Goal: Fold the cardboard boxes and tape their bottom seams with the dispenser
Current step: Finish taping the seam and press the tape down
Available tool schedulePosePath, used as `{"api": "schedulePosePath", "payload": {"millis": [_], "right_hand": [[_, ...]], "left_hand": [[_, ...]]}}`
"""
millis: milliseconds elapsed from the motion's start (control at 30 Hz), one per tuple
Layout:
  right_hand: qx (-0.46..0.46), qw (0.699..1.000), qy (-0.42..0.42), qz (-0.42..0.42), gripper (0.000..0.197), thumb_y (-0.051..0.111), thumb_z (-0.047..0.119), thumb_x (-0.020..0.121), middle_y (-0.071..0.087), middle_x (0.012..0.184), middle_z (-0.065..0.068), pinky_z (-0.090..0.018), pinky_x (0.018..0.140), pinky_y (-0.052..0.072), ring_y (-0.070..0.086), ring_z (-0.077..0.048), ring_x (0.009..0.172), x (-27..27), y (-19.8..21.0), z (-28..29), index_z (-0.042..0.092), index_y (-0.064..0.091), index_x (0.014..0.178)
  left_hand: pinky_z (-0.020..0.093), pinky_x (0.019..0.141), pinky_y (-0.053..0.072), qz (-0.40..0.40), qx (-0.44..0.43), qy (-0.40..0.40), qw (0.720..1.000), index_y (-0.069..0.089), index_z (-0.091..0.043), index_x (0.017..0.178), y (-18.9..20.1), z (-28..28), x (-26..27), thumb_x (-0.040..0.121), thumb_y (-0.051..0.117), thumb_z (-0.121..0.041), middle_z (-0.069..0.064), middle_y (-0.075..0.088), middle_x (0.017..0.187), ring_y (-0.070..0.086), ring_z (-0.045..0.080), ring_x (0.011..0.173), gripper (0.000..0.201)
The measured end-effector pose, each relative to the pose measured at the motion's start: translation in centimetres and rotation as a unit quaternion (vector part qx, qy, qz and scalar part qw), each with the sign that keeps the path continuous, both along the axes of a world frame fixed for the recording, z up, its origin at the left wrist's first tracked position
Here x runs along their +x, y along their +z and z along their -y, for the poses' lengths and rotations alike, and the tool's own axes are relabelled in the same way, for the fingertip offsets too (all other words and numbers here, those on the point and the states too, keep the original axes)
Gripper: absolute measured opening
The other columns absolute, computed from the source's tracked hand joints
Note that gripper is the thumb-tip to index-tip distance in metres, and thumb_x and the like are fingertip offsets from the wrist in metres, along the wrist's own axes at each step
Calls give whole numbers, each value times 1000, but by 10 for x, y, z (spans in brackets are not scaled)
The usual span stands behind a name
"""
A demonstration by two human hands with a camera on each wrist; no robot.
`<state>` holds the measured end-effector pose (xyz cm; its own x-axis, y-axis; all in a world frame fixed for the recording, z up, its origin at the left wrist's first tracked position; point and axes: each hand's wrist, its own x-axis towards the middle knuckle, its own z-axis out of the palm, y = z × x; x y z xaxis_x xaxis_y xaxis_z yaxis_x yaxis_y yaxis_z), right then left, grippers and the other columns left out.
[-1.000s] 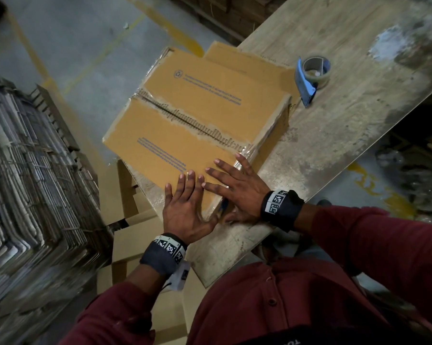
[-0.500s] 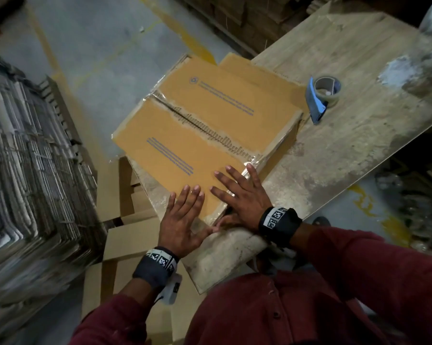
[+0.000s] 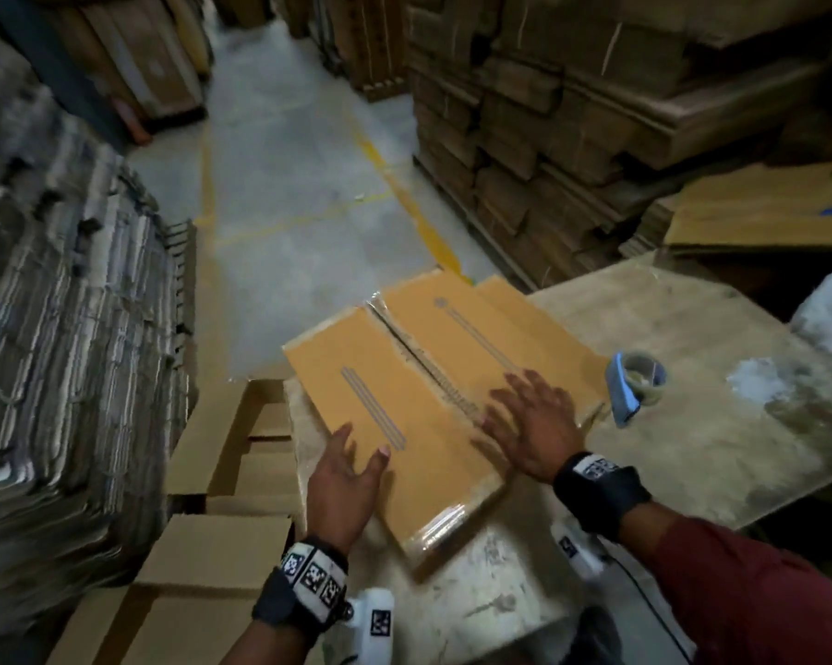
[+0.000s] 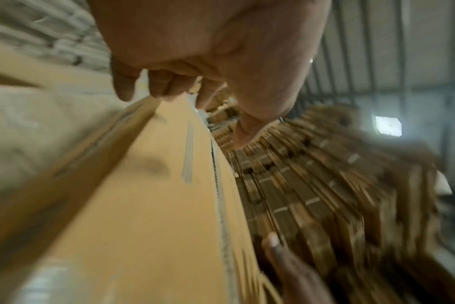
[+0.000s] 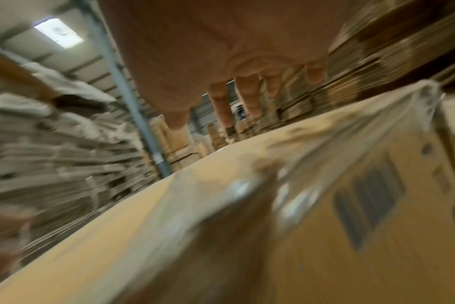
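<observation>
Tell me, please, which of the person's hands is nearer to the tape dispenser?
Right. The right hand lies on the box just beside the tape dispenser; the left hand is at the box's far edge.

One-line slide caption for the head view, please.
Both open hands, left hand and right hand, over the taped cardboard box on the worktable; tape dispenser idle alongside.

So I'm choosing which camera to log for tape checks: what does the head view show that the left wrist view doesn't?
Head only: the tape dispenser on the table, right of the box, and the right hand spread flat over the taped seam. Left wrist only: the underside of the left hand, its fingers loosely bent above the box's edge. Both: the box's taped bottom seam and stacked flat cardboard behind.
</observation>
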<state>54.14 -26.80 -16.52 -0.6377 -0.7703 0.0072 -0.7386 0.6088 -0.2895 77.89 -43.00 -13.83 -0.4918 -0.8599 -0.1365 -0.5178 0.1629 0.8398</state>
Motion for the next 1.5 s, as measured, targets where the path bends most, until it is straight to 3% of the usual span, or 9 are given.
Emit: {"api": "schedulePosePath", "payload": {"millis": [133,200,300,533,733,867,1033,1233,1500], "right_hand": [[60,985,-123,101,86,35,86,84,30,164,-5,-55,115,27,27,-35,149,-86,11,12,35,36,152],[84,977,-108,162,108,29,96,68,47,149,-18,-50,107,43,49,-39,131,-106,3,16,22,38,147],[112,976,-71,171,93,42,87,70,54,126,-21,-49,93,51,58,-42,111,-104,-4,18,16,39,130],[35,978,-16,204,52,65,58,89,71,117,-6,-35,89,51,65,-29,109,-74,4,7,20,62,124],[-40,965,-63,251,42,71,42,92,73,120,-2,-26,89,47,68,-20,107,-99,-25,-37,25,67,129],[100,978,49,177,51,64,21,82,58,144,3,-39,105,47,52,-23,134,-128,-36,-60,40,65,129],[324,930,158,72,72,66,17,84,30,164,7,-55,119,23,14,-28,155,-172,-51,-70,48,45,146],[331,928,149,87,44,59,23,87,65,131,5,-37,97,51,62,-24,118,-201,-67,-89,46,68,123],[240,960,-59,131,27,61,38,89,70,109,-13,-40,80,54,68,-36,98,-283,-82,-132,24,66,112]], "left_hand": [[41,120,31,-24,161,77,984,24,-19,163,-4,9,-19,93,76,-35,5,26,169,30,24,153,89],[46,121,31,-26,226,101,969,18,-20,164,-15,11,-26,91,77,-38,2,22,170,29,27,153,96],[49,118,33,-36,271,123,954,20,-20,164,-19,15,-35,89,77,-40,1,25,169,31,31,150,96],[48,115,39,88,156,146,973,34,-11,159,-3,58,-28,77,82,-50,15,38,162,43,35,143,102],[40,111,43,138,-32,-32,989,51,-22,149,25,-10,-58,86,80,-47,3,51,154,49,25,138,74],[46,122,31,218,-95,-99,966,37,-27,157,6,-72,-112,88,64,-68,12,34,164,28,31,153,85],[58,125,15,312,-135,-126,932,10,-20,165,-10,-115,-190,87,46,-82,21,0,171,-2,39,158,105],[64,124,1,390,-108,-111,908,-10,-15,164,-39,-132,-222,90,56,-68,23,-19,168,-18,40,156,113],[60,125,-5,401,-165,-99,896,-14,-15,163,-56,-140,-217,95,44,-62,21,-20,169,-17,37,157,101]]}}
